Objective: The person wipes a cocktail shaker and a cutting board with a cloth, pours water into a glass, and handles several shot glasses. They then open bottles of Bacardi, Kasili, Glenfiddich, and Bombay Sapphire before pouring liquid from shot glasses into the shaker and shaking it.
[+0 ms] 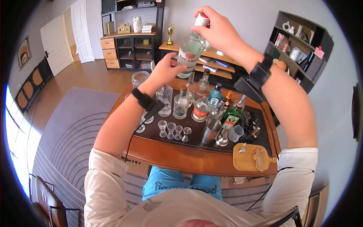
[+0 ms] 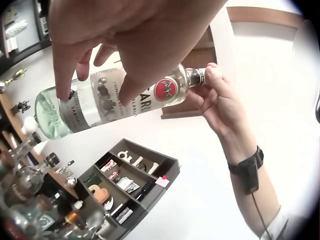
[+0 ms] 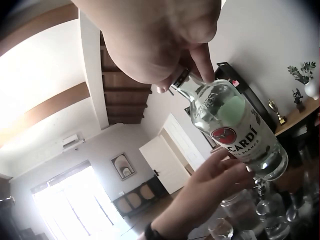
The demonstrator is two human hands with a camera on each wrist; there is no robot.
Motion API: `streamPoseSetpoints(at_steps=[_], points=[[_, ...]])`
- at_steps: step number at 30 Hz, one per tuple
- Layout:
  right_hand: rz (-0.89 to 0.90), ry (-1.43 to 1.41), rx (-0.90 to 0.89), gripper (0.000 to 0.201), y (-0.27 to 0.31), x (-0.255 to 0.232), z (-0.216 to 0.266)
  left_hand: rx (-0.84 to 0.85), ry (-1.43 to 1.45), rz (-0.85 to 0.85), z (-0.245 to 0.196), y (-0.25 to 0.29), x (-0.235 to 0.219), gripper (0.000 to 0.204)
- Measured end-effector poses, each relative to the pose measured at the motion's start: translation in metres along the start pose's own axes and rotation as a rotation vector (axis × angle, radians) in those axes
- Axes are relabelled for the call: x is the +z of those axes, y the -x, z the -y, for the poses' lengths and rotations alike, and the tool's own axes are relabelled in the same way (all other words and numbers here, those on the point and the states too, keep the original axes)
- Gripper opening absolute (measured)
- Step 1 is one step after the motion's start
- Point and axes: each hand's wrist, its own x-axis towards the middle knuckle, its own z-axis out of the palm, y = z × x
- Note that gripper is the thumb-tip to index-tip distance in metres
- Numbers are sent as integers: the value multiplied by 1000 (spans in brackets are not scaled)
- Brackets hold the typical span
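A clear Bacardi bottle (image 1: 192,47) is held up over the far side of the table, tilted a little, its white cap (image 1: 202,19) uppermost. My right hand (image 1: 218,30) grips it at the cap and neck, with fingers and thumb round the top. Lower down, my left hand (image 1: 163,72) holds the bottle's body, thumb and fingers on either side of the label (image 2: 107,95). In the right wrist view, the left hand (image 3: 212,187) is at the bottle's lower part, its fingertips partly hidden behind the glass. Clear liquid shows inside near the base.
Below stand several bottles, among them a blue one (image 1: 215,96) and a green one (image 1: 231,118). Small measuring cups (image 1: 171,130), a metal shaker tin (image 1: 211,131) and a wooden board (image 1: 247,160) are nearer the table's front edge. A gold trophy (image 1: 170,34) stands on the shelf behind.
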Motion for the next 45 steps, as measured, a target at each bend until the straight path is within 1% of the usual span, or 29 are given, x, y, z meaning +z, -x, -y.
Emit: streamPoseSetpoints(at_steps=[2, 3, 4, 5, 6, 7, 8, 9, 10, 11, 12, 14, 15, 16, 18, 19, 21, 22, 24, 25, 28, 30, 31, 33, 34, 36, 38, 40, 45], points=[[-103, 74, -78, 37, -12, 14, -25, -72, 378, 104, -11, -13, 3, 79], [-98, 68, -67, 37, -14, 16, -33, -129, 462, 108, -21, -14, 6, 87], [-59, 60, 46, 39, -18, 16, -33, -139, 462, 111, -25, -16, 7, 87], [-18, 52, 153, 43, -21, 17, -34, -204, 584, 143, -28, -21, 7, 94], [-14, 47, 155, 43, -22, 23, -37, -269, 706, 173, -26, -27, 6, 102], [-55, 101, 148, 38, -21, 30, -41, -273, 756, 207, -21, -33, 9, 110], [-98, 156, 142, 34, -21, 37, -46, -280, 754, 206, -16, -40, 11, 110], [-96, 151, 145, 34, -23, 47, -61, -351, 853, 184, -10, -45, 13, 112], [-151, 117, 102, 35, -27, 60, -82, -422, 951, 162, -8, -51, 14, 113], [-207, 82, 61, 41, -31, 71, -96, -445, 1009, 148, -4, -56, 16, 116], [-207, 78, 68, 41, -33, 80, -110, -452, 1005, 151, 1, -61, 18, 116], [-207, 50, 81, 45, -36, 96, -125, -564, 1130, 112, 7, -71, 20, 118], [-183, 30, 106, 45, -37, 104, -132, -628, 1146, 73, 13, -79, 24, 117], [-181, 25, 111, 45, -38, 113, -140, -635, 1143, 72, 17, -85, 27, 117], [-144, 41, 154, 45, -42, 129, -154, -752, 1144, -19, 26, -96, 34, 120], [-138, 33, 156, 45, -44, 136, -161, -759, 1142, -25, 32, -101, 37, 120], [-151, 54, 119, 45, -45, 150, -175, -650, 1101, -33, 45, -109, 43, 122], [-147, 47, 119, 45, -45, 156, -180, -656, 1099, -40, 46, -109, 44, 122], [-67, 1, 159, 44, -43, 166, -190, -706, 973, -150, 36, -104, 45, 122], [-67, -5, 162, 44, -43, 173, -195, -710, 968, -152, 34, -102, 45, 122], [-30, -14, 169, 43, -41, 191, -206, -691, 929, -134, 29, -97, 46, 120], [10, -60, 202, 40, -39, 202, -210, -628, 783, -106, 33, -96, 44, 120], [11, -64, 202, 40, -38, 208, -213, -631, 781, -109, 37, -98, 42, 120], [37, -11, 203, 41, -35, 220, -220, -681, 858, -69, 42, -104, 38, 121], [36, -13, 206, 41, -32, 224, -221, -684, 855, -67, 53, -108, 37, 121], [45, -38, 237, 42, -30, 230, -223, -747, 911, -4, 77, -119, 38, 122], [19, -27, 218, 41, -31, 238, -228, -763, 924, 20, 74, -116, 37, 123], [111, -60, 323, 42, -28, 246, -234, -786, 934, 47, 76, -115, 38, 123], [136, -54, 299, 42, -14, 271, -253, -850, 986, 87, 91, -121, 39, 123]])
